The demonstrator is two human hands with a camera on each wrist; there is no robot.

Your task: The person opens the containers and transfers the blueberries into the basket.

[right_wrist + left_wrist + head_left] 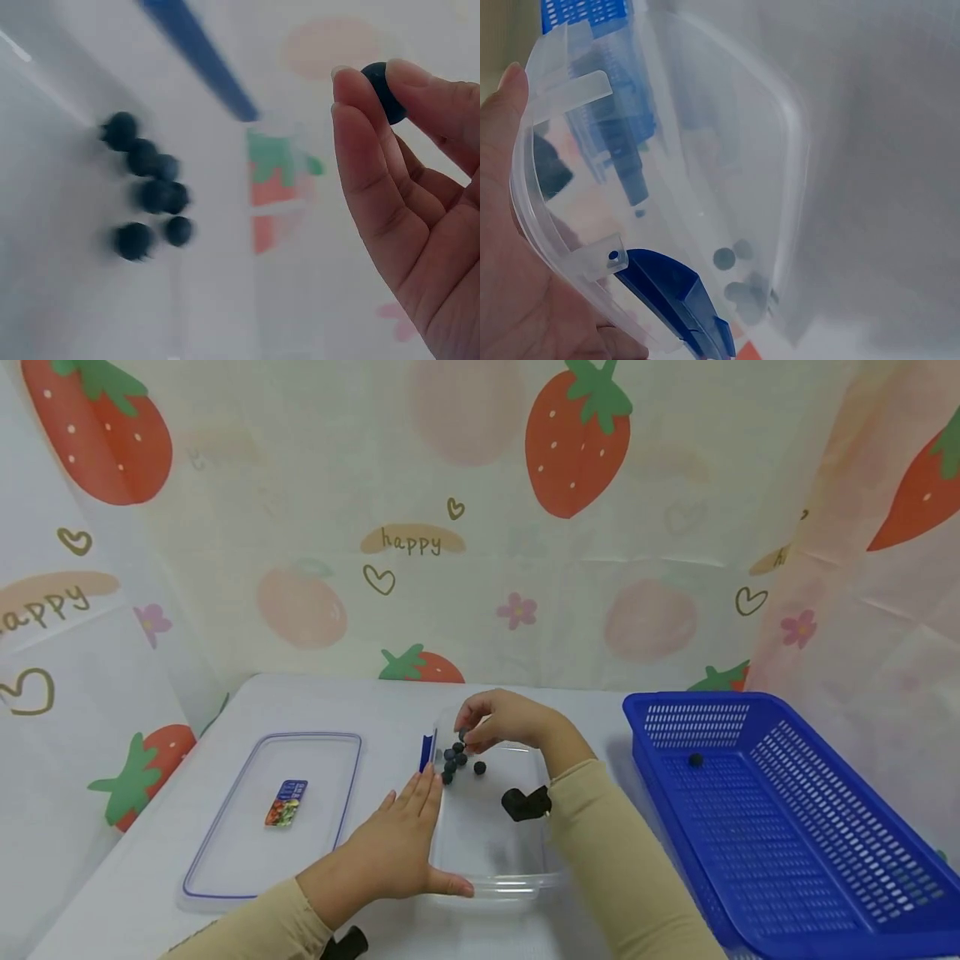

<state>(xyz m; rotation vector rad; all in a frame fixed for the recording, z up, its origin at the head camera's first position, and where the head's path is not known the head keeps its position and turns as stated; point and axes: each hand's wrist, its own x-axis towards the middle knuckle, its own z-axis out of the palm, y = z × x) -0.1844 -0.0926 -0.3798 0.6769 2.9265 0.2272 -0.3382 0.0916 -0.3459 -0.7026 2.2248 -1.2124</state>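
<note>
My right hand [513, 720] pinches a single blueberry [384, 94] between thumb and fingertips, over the far left part of a clear plastic container [487, 847]. Several other blueberries [133, 240] lie loose on its floor, mostly bunched by the left wall. At that left side my left hand [393, 843] rests along the rim, fingers straight and thumb spread toward the near corner. The left wrist view shows a blue locking clip [671, 296] hinged on the container's edge, close to the left hand. Blueberries show blurred through the clear wall there.
A clear lid with a blue-edged rim [311, 734] lies flat on the white table at left, bearing a small colourful label [286, 803]. On the right stands a blue perforated basket [757, 860] with one blueberry [696, 760] inside. A printed curtain hangs behind the table.
</note>
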